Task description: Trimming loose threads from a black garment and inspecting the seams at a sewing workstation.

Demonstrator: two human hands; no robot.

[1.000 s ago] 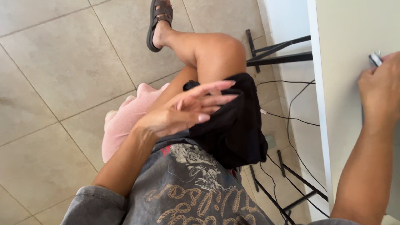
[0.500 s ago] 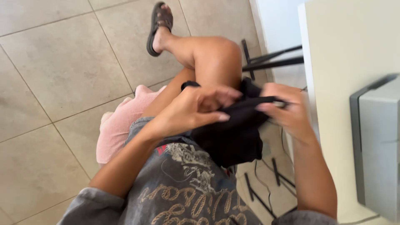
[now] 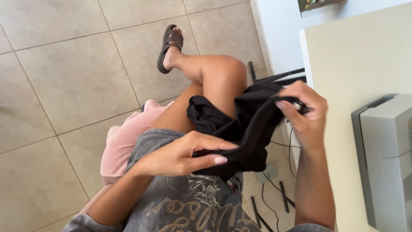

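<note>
A seated person stretches a black garment (image 3: 240, 129) over the lap: the left hand (image 3: 180, 154) pinches its lower edge, the right hand (image 3: 304, 114) grips the upper end. A cream counter (image 3: 352, 64) with a grey machine (image 3: 386, 163) stands alongside; pink cushion (image 3: 124, 141) below, tiled floor (image 3: 64, 86)

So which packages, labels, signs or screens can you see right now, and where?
No packages, labels, signs or screens show clearly.
Grey box-shaped machine: on the cream table, right edge; no display visible.
Printed grey shirt: bottom centre, tan lettering and a figure design.
Framed object: top right, mostly cropped.
</note>
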